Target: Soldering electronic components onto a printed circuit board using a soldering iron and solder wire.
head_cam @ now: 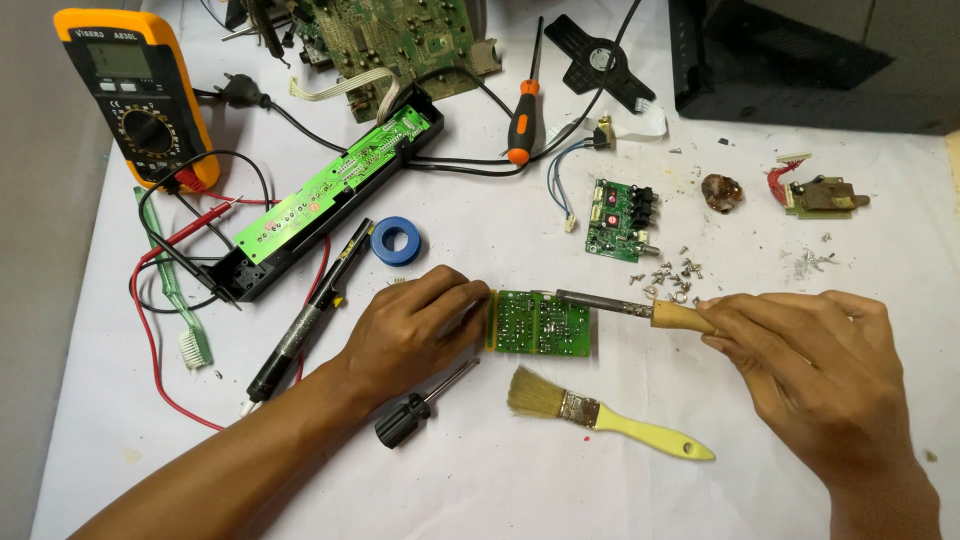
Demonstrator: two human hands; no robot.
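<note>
My left hand (420, 325) grips the left edge of a small green circuit board (538, 323) lying on the white table (480, 480). In my right hand (800, 350) is a soldering iron (640, 310) with a wooden handle; its metal tip rests on the board's top edge. Just below the board lie a paintbrush (600, 415) with a yellow handle and a small black-handled screwdriver (425, 405).
A yellow multimeter (135, 95) with red and black leads sits far left. A long green board in a black housing (330, 195), a desoldering pump (305, 320), blue tape roll (396, 242), orange screwdriver (522, 105), another small board (618, 218) and loose screws (675, 275) lie around.
</note>
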